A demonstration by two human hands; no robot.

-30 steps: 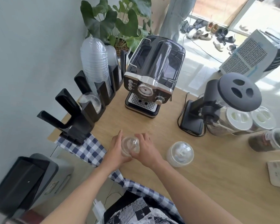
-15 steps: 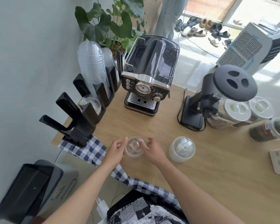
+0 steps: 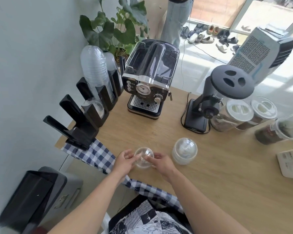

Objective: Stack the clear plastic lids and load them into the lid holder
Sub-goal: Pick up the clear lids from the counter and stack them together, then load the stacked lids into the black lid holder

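Lids (image 3: 143, 157) were pinched between left hand (image 3: 123, 162) and right hand (image 3: 161, 163) fingertips, probably so they'd get squared up before the holder (image 3: 91, 114).

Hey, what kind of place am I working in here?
Probably a small coffee bar or home coffee corner: a black-and-chrome espresso machine, a black coffee grinder, and a black slotted holder stacked with clear plastic dome lids on a wooden counter.

Your only view is the head camera: it sits high above the wooden table (image 3: 210, 191), facing forward and steeply down, wide-angle, edges bowed. The espresso machine (image 3: 149, 78) stands upper centre, well ahead of you. Nearer than it, low in frame, your forearms reach in. Beyond it, floor and window light. No second view overlaps.
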